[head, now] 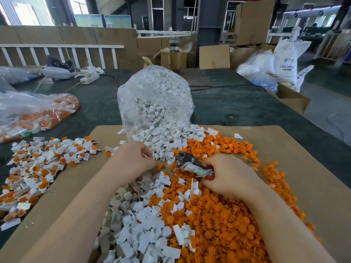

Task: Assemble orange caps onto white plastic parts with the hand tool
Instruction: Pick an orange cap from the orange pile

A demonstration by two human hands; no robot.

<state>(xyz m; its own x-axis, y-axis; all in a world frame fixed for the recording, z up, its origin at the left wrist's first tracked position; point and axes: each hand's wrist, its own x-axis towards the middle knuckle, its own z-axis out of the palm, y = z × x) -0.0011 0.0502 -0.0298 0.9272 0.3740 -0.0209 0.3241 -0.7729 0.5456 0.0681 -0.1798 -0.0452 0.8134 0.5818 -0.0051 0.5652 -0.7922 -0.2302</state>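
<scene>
Far-left bag [36, 112]: clear plastic, lying on the dark desk [237, 105], holding orange-and-white pieces.
Assembled pile [39, 168]: white parts already fitted with orange caps, heaped at the left edge of the cardboard sheet [296, 149] and spilling onto the desk.
Left hand [133, 161]: fingers curled inward, fingertips pinched together at the foot of the white heap; what they pinch is too small to tell.
White plastic parts [144, 223]: loose heap running from the near edge, between the forearms, up to the open bag.
Central bag [155, 99]: clear plastic, standing upright at the far edge of the cardboard sheet, its mouth spilling white parts toward the hands.
Hand tool [191, 164]: metal head pointing left toward the left hand, wrapped handle with a red end, lying between the two hands over the caps.
Right hand [230, 176]: fingers curled around the tool's handle, gripping it, knuckles up.
Orange caps [224, 224]: broad heap on the right half of the cardboard, under and around the right hand, touching the white heap.
Bottle [174, 56]: upright at the desk's far edge, amber liquid inside.
Right background: white sacks [284, 61] and cardboard boxes [292, 100] beside the desk.
</scene>
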